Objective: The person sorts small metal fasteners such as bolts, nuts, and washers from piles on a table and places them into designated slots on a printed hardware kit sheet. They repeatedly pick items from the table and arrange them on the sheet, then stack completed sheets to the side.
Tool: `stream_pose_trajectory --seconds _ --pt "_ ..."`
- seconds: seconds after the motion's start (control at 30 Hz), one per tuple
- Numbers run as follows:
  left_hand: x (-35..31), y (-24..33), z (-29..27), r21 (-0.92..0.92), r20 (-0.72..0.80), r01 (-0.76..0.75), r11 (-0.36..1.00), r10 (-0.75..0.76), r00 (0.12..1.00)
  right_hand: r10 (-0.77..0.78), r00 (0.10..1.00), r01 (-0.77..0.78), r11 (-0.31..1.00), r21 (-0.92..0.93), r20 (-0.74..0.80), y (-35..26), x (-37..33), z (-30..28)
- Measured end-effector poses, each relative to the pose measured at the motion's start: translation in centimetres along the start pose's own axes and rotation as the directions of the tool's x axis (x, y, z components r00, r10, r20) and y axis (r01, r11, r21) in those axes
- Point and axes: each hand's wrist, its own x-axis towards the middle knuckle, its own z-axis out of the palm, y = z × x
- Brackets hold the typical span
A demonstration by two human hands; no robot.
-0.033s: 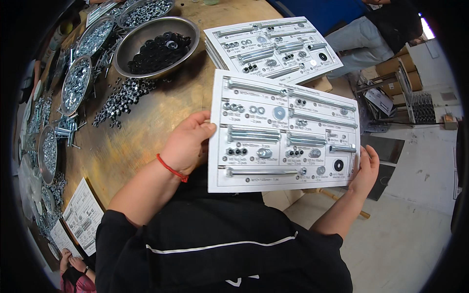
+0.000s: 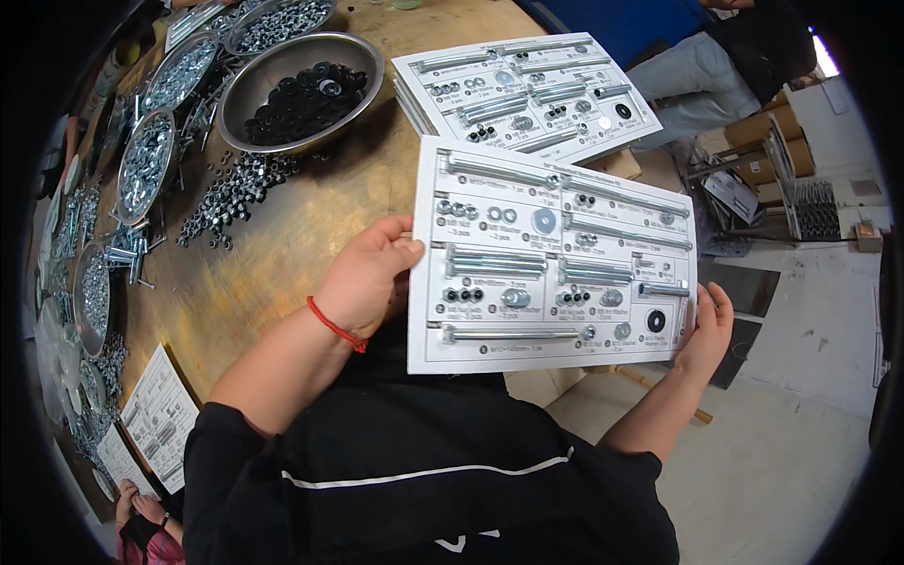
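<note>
A white hardware card (image 2: 554, 262) is held up in front of me, tilted slightly. Long bolts, nuts, washers and a black ring washer (image 2: 656, 321) sit in its printed compartments. My left hand (image 2: 372, 273), a red cord at its wrist, pinches the card's left edge with the thumb on the face. Gripping the lower right edge is my right hand (image 2: 708, 330), its fingers partly behind the card. Just beyond lies a stack of similar filled cards (image 2: 527, 89), partly covered by the held one.
On the wooden table (image 2: 311, 202) stand a steel bowl (image 2: 226, 118) of black washers, a pile of loose nuts (image 2: 231, 193) and several dishes of metal parts. Another person's hands (image 2: 141, 504) hold a card (image 2: 162, 419) at lower left. Someone in grey trousers (image 2: 692, 89) stands beyond the stack.
The held card has shifted slightly to the right and down, with both hands still on it.
</note>
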Motion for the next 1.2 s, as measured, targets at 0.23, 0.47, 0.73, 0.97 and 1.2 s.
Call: stream_pose_trajectory --seconds 0.23,0.47,0.73,0.97,1.2 --pt "3.1 0.6 0.4 0.091 0.141 -0.020 0.996 0.007 0.990 -0.020 1.000 0.020 1.000 -0.024 0.023 0.2 5.8 1.2" --pt "6.0 3.4 1.8 0.021 0.096 -0.119 0.993 0.117 0.989 -0.022 0.992 0.019 0.999 0.029 0.126 0.8 15.8 8.6" --pt "11.2 5.8 1.5 0.046 -0.061 -0.246 0.968 0.248 0.967 -0.061 0.951 0.032 0.994 0.100 0.303 1.3 25.4 20.3" --pt "13.6 6.4 1.3 0.116 -0.111 -0.258 0.959 0.270 0.956 -0.027 0.918 0.025 1.000 0.009 0.396 2.7 29.6 24.8" --pt "13.9 6.4 1.7 0.130 -0.161 -0.244 0.961 0.263 0.951 -0.021 0.909 0.066 0.993 -0.094 0.417 4.2 30.4 25.4"
